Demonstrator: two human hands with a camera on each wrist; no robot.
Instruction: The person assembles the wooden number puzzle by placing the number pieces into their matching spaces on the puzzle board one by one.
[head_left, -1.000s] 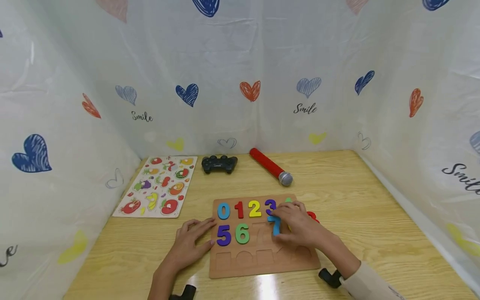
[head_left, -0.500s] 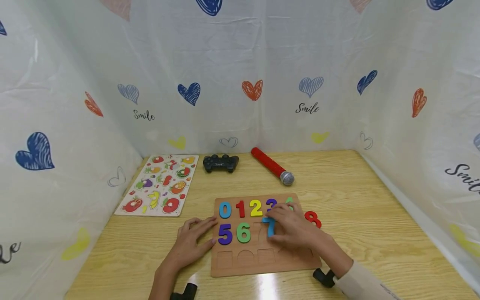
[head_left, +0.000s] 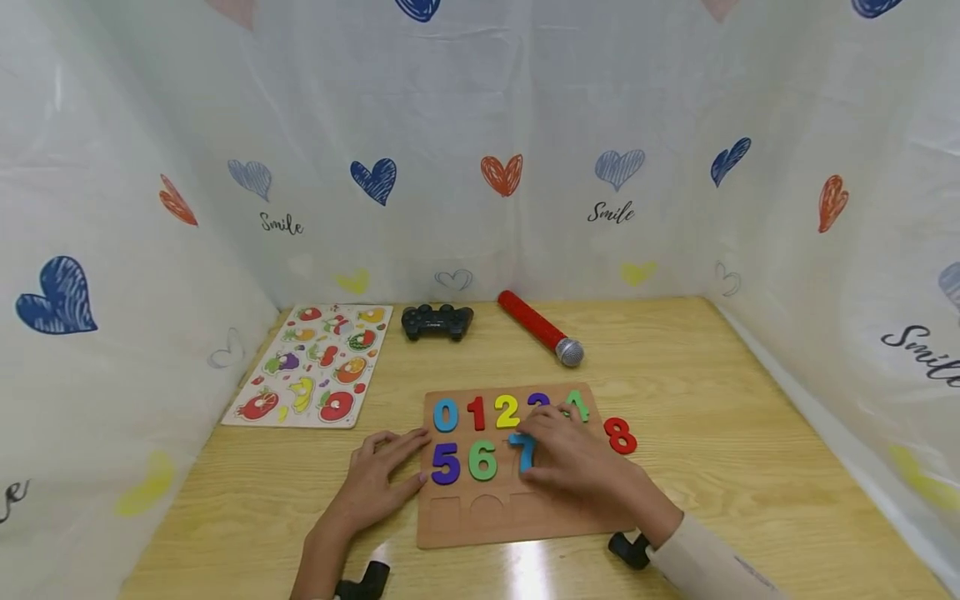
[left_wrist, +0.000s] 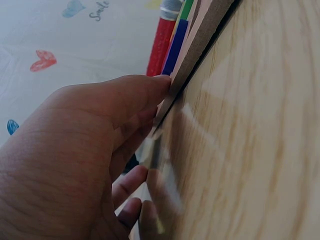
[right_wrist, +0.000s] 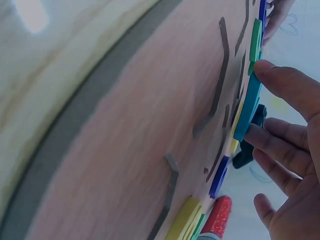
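A wooden number puzzle board (head_left: 517,527) lies on the table. My right hand (head_left: 577,457) pinches a light blue number 7 piece (head_left: 526,451) between thumb and fingers, over the middle row just right of the green 6 (head_left: 482,460). In the right wrist view, the blue 7 (right_wrist: 248,107) is seen edge-on, close over the board. My left hand (head_left: 378,479) touches the board's left edge with thumb and fingertips, beside the purple 5 (head_left: 446,463). The left wrist view shows the thumb of the left hand (left_wrist: 80,135) against that edge.
Pieces 0 to 4 sit in the top row, the 3 partly hidden. A red 8 (head_left: 620,436) lies right of the board; a yellow piece (right_wrist: 182,220) is on it. Behind are a fruit puzzle (head_left: 315,367), a black game controller (head_left: 437,322) and a red microphone (head_left: 532,322).
My right hand has moved left with the blue 7, from near the middle of the board toward the 6, uncovering the red 8 and green 4. The left hand keeps its place.
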